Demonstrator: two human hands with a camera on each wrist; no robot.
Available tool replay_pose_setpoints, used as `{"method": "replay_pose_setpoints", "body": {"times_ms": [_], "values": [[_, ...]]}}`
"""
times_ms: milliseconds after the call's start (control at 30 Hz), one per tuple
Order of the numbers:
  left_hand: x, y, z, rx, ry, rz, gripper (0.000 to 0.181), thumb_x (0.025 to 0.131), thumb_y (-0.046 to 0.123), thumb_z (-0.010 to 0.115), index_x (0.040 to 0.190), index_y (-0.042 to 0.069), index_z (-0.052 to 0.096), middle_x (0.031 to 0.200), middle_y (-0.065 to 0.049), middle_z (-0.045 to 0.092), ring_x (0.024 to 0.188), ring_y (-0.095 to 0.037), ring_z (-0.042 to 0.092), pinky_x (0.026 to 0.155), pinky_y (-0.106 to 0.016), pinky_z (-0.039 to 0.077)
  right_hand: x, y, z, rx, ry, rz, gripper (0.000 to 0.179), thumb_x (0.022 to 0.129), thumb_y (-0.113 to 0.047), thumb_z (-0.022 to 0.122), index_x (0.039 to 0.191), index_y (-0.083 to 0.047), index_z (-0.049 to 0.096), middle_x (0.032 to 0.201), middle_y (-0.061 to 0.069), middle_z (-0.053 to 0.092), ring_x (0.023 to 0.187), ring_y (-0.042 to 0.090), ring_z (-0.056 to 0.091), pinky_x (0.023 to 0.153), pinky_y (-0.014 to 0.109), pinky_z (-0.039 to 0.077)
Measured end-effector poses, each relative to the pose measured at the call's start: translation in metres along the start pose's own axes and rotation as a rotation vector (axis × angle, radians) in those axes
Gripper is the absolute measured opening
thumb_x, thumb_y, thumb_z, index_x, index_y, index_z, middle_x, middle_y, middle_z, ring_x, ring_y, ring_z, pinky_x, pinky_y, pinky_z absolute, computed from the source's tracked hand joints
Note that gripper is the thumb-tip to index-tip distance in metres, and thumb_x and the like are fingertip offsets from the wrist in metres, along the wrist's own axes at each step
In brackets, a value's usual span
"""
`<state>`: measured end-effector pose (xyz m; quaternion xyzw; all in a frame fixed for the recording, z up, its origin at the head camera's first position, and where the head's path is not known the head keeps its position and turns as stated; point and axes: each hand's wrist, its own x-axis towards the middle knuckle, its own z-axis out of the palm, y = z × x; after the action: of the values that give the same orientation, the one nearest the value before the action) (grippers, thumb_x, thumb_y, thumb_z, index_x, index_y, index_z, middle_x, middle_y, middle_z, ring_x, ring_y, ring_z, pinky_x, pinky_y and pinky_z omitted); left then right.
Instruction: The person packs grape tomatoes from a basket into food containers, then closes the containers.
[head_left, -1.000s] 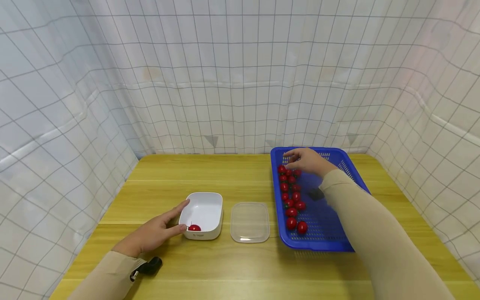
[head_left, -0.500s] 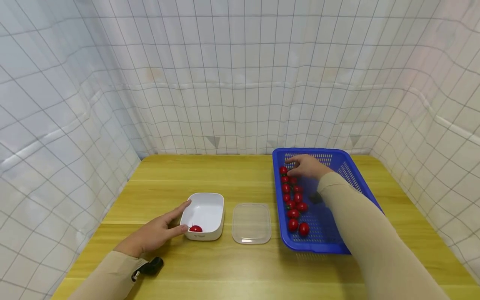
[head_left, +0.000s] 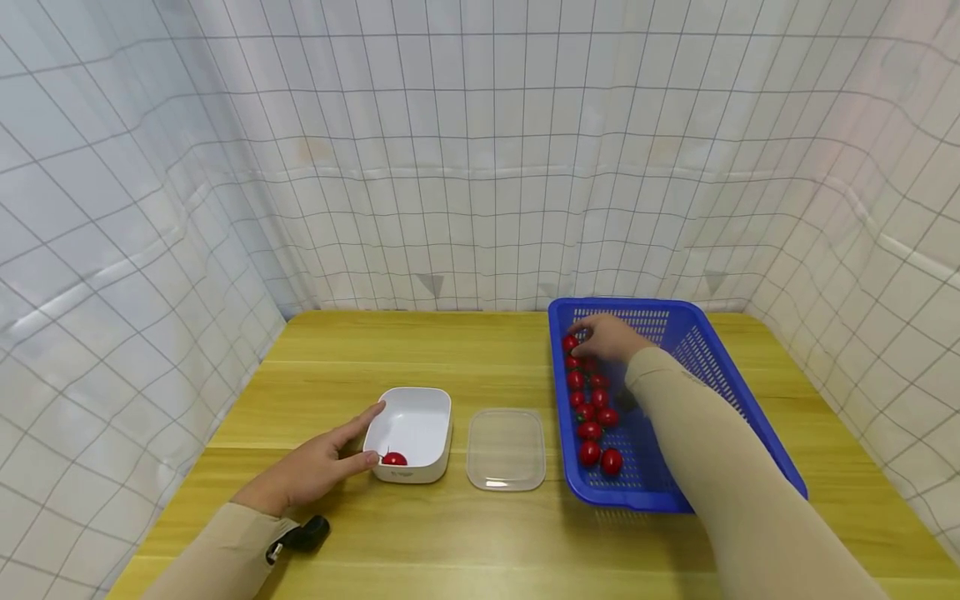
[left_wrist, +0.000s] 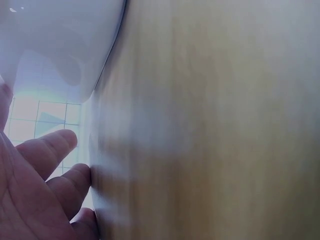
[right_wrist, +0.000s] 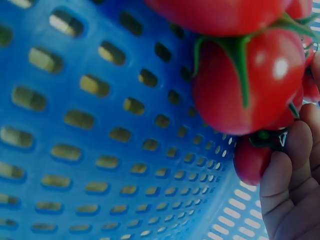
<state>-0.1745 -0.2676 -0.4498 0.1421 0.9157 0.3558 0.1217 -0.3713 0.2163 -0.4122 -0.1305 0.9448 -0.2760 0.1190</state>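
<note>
In the head view, my left hand (head_left: pixel 307 467) rests against the left side of a square white container (head_left: pixel 408 479), thumb at the near corner and forefinger at the far one. One cherry tomato (head_left: pixel 393 458) lies inside, by the near wall. Across the table my right hand (head_left: pixel 611 337) reaches into a blue plastic basket (head_left: pixel 645 503) and pinches a cherry tomato (head_left: pixel 570 342) at its far left end. The right wrist view has fingertips touching a small tomato (right_wrist: pixel 251 160) by its green stem; the thumb is hardly visible there. Several more cherry tomatoes (head_left: pixel 589 431) line the basket's left side.
A clear lid (head_left: pixel 506 450) lies flat between container and basket on the wooden table (head_left: pixel 450 542). White gridded curtains (head_left: pixel 480 167) close in the back and both sides. A black strapped device (head_left: pixel 303 533) sits at my left wrist.
My right hand has come down and slightly nearer, its fingers closing about the far-left tomato. The left hand stays at the white container. The whole view has shifted slightly.
</note>
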Motion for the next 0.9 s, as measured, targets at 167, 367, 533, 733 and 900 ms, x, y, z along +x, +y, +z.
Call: {"method": "replay_pose_setpoints", "body": {"times_ms": [167,367,533,733,900], "values": [[0.0007,0.0011,-0.0001,-0.007,-0.004,-0.006,0.077,0.104,0.051,0.062,0.168,0.039,0.023,0.174,-0.009,0.025,0.158,-0.048,0.026,0.123,-0.072,0.024,0.0012,-0.0008,0.0016,0.021,0.001,0.029,0.050,0.092,-0.017,0.080,0.139,-0.009,0.068,0.140,0.018,0.066,0.129,0.037,0.062,0.113,0.054,0.049],[0.0004,0.0020,-0.0005,-0.003,-0.009,-0.010,0.078,0.103,0.054,0.062,0.168,0.039,0.022,0.175,-0.010,0.024,0.158,-0.049,0.025,0.122,-0.073,0.024,0.0028,0.0003,0.0023,0.025,-0.009,0.027,0.049,0.092,-0.018,0.080,0.139,-0.008,0.068,0.133,0.019,0.069,0.122,0.036,0.066,0.110,0.054,0.052],[-0.0007,0.0020,-0.0012,0.001,-0.005,-0.009,0.077,0.103,0.055,0.061,0.168,0.041,0.022,0.175,-0.009,0.024,0.158,-0.049,0.025,0.123,-0.073,0.024,0.0045,0.0018,0.0031,0.018,-0.005,0.034,0.048,0.093,-0.018,0.079,0.139,-0.010,0.068,0.131,0.017,0.070,0.120,0.035,0.067,0.108,0.054,0.053],[-0.0010,0.0023,-0.0015,0.001,-0.009,-0.006,0.077,0.104,0.053,0.061,0.168,0.040,0.021,0.175,-0.010,0.024,0.157,-0.049,0.026,0.122,-0.073,0.025,0.0044,0.0014,0.0020,-0.004,-0.011,0.015,0.047,0.094,-0.016,0.077,0.139,-0.009,0.067,0.136,0.019,0.068,0.125,0.036,0.065,0.110,0.055,0.051],[-0.0008,0.0025,-0.0015,0.008,-0.007,-0.001,0.078,0.104,0.054,0.061,0.169,0.039,0.021,0.174,-0.011,0.025,0.157,-0.050,0.026,0.122,-0.073,0.025,0.0052,0.0018,0.0018,-0.014,-0.013,0.006,0.047,0.093,-0.015,0.077,0.139,-0.008,0.067,0.139,0.018,0.067,0.125,0.036,0.065,0.110,0.054,0.051]]}}
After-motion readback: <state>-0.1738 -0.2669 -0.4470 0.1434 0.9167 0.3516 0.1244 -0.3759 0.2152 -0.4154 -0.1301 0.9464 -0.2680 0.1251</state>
